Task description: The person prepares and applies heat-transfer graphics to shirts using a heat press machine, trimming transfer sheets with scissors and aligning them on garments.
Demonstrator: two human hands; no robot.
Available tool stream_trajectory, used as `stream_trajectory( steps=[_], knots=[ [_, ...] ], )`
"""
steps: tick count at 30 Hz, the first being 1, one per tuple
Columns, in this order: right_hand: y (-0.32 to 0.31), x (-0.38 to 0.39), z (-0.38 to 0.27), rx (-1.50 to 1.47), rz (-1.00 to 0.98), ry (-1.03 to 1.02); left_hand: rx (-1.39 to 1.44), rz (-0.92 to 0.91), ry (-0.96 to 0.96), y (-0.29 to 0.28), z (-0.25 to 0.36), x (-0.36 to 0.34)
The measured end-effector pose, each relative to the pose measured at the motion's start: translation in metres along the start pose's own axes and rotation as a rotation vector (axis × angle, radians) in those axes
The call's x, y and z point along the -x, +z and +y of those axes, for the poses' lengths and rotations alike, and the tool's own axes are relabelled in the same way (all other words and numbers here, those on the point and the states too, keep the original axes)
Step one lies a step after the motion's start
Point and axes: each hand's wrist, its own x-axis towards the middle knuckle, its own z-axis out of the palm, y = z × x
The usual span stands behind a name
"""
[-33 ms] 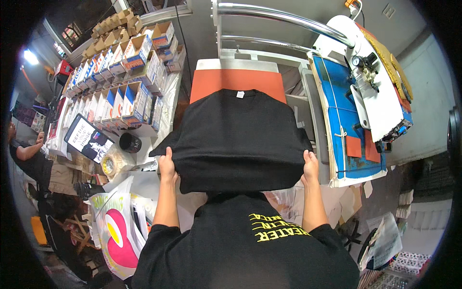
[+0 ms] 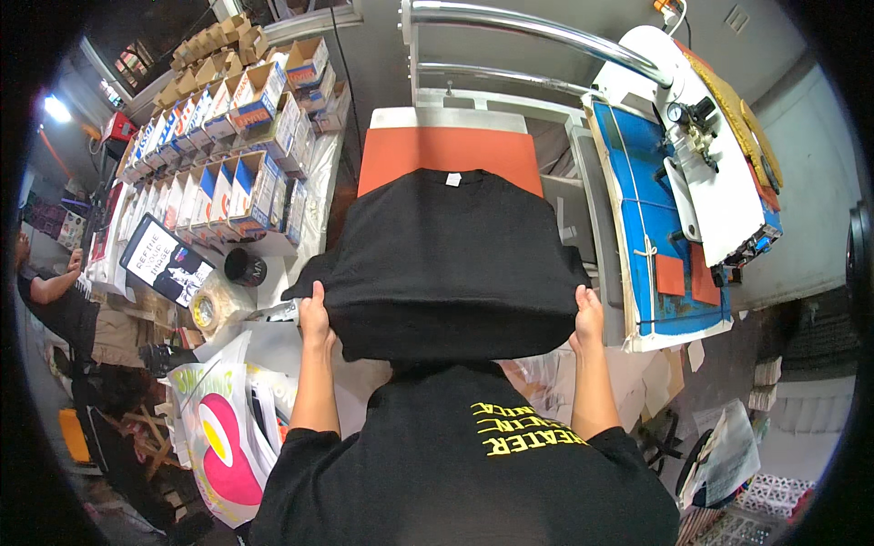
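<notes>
A black T-shirt (image 2: 451,264) lies spread over the orange lower pad (image 2: 401,156) of a heat press, its neck label at the far end. My left hand (image 2: 314,316) grips the shirt's near left edge, beside the hanging sleeve. My right hand (image 2: 588,314) grips the near right edge. Both hands hold the hem just past the pad's front, in front of my black-shirted chest.
The press's blue and white upper head (image 2: 678,196) is swung off to the right, with a chrome bar (image 2: 537,27) above. Rows of small open boxes (image 2: 228,136), a tape roll (image 2: 208,309) and a black cup (image 2: 246,267) stand on the left table. Another person (image 2: 45,291) is at far left.
</notes>
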Motion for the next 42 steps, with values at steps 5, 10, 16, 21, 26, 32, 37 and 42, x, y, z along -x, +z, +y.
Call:
stream_trajectory(
  steps=[5, 10, 16, 21, 26, 32, 37, 42],
  knots=[
    [-0.001, 0.049, -0.007, -0.198, -0.02, 0.091, -0.001, 0.006, -0.107, -0.038, -0.018, 0.035],
    [-0.027, 0.051, 0.021, -0.086, 0.067, 0.123, 0.003, 0.028, -0.096, -0.03, -0.019, 0.061],
    [-0.041, 0.043, 0.063, 0.179, 0.124, 0.114, -0.102, 0.05, -0.072, -0.045, -0.029, 0.058],
    [-0.052, 0.11, 0.058, 1.634, -0.122, -0.037, -0.294, 0.245, -0.091, -0.085, -0.038, 0.042],
    [0.017, 0.158, -0.026, 1.724, -1.135, 0.27, -0.449, 0.173, -0.028, -0.089, -0.027, 0.018],
    [-0.039, 0.039, -0.185, 1.321, 0.623, -0.698, -0.55, 0.002, 0.287, -0.037, -0.01, -0.023],
    [-0.085, 0.004, -0.184, 1.528, 0.69, -0.276, -0.595, -0.079, 0.402, 0.03, 0.003, -0.029],
    [-0.029, 0.034, -0.184, 0.935, 0.53, -0.678, -0.805, -0.176, 0.538, 0.092, 0.03, 0.031]
  ],
)
